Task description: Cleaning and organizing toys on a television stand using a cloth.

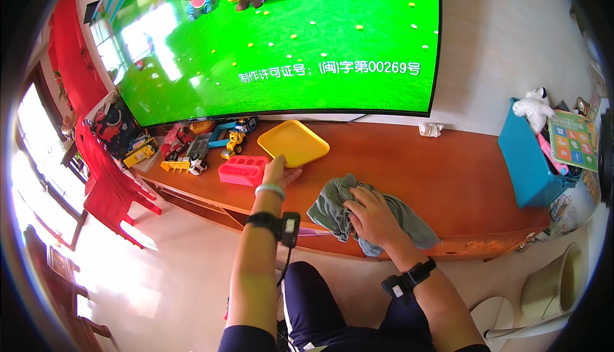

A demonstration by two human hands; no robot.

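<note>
My left hand [280,172] is at the near corner of a yellow tray [294,142], its fingers closed on the rim. Just left of that hand sits a pink-red container [243,170] with rounded compartments. A bunched grey-green cloth [332,208] lies at the front edge of the brown wooden cabinet [409,166], part of it hanging over. My right hand [371,216] presses down on the cloth with bent fingers gathered round its folds. The underside of the tray and the cloth beneath my palm are hidden.
Several toy vehicles [192,150] crowd the cabinet's left end. A large television [281,45] stands behind. At the right end is a blue bin [534,160] with toys and a book; a small white object [431,130] sits near the wall. A red chair [105,179] stands left.
</note>
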